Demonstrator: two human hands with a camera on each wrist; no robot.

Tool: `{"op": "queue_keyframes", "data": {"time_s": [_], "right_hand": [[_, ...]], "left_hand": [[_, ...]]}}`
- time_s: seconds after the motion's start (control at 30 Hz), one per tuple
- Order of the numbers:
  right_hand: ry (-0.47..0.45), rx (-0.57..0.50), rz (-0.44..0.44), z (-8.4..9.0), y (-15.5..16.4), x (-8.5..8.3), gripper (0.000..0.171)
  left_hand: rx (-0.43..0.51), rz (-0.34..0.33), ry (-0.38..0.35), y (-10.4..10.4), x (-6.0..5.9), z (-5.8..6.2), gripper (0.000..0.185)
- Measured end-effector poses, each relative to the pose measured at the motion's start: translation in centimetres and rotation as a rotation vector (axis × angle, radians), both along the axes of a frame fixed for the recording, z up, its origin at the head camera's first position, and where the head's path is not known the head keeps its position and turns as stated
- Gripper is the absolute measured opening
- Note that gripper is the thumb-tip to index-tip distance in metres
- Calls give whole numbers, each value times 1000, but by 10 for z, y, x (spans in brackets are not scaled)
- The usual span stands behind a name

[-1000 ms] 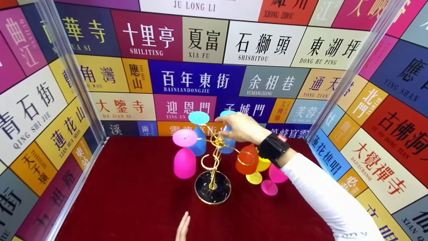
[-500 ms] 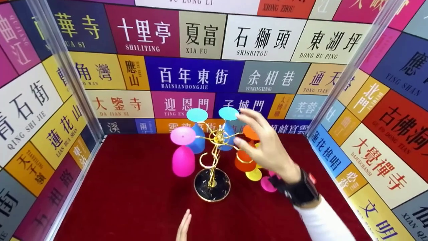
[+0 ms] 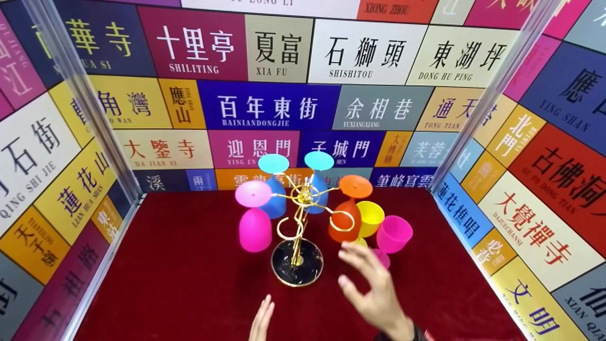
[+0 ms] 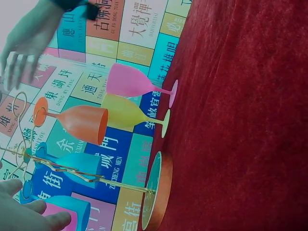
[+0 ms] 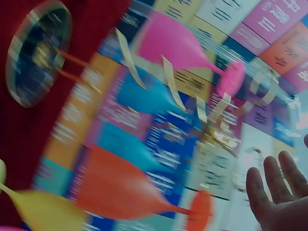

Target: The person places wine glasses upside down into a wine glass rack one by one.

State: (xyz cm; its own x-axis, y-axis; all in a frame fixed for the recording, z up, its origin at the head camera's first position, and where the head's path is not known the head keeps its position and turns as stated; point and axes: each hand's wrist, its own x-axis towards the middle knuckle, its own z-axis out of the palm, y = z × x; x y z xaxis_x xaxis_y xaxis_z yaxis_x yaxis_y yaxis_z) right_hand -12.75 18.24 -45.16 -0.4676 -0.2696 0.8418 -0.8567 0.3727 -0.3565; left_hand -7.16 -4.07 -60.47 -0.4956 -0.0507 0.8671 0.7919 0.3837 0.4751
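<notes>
- Gold stand (image 3: 298,244), planted upright mid-way across the red-clothed worktop (image 3: 180,270), is faced from the near edge by the left hand (image 3: 262,319): fingers held straight, nothing gripped.
- Right hand (image 3: 376,289) is raised in the air near it, fingers spread and loosely bent, nothing grasped; a dark band (image 3: 419,334) is worn at the wrist.
- Black base (image 3: 284,270), gold-rimmed, is met next, with ring hooks (image 3: 289,228) curled out above, one to the front, one to the right.
- On the right, a standing pink glass (image 3: 394,233) is set upright on the cloth, its foot partly covered by the right hand in the head view.
- Out left, a hanging pink glass (image 3: 255,229) is slung upside down from the stand.
- Back right, an orange glass (image 3: 344,220) is hung bowl down; behind it, a yellow glass (image 3: 371,219) is stood upright, partly hidden.
- Blue glasses (image 3: 275,203), two of them, are hung bowl down side by side on the far arms.
- Wall (image 3: 270,106) at the rear is filled with coloured, lettered panels.
</notes>
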Motion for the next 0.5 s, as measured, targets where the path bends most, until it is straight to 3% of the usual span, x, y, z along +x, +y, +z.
{"op": "queue_keyframes", "data": {"time_s": [0.1, 0.23, 0.43, 0.5], "right_hand": [[-52, 5, 0, -39, 9, 6, 55], [-108, 5, 5, -74, 19, 15, 61], [-202, 64, -27, -120, 28, 28, 69], [-217, 69, -21, -128, 28, 31, 69]], "left_hand": [[-51, 17, -37, 3, 0, -1, 64], [-140, 95, -97, 10, 0, -9, 63], [-190, 185, -63, 19, -5, -19, 64], [-199, 202, -37, 22, -8, -21, 65]]}}
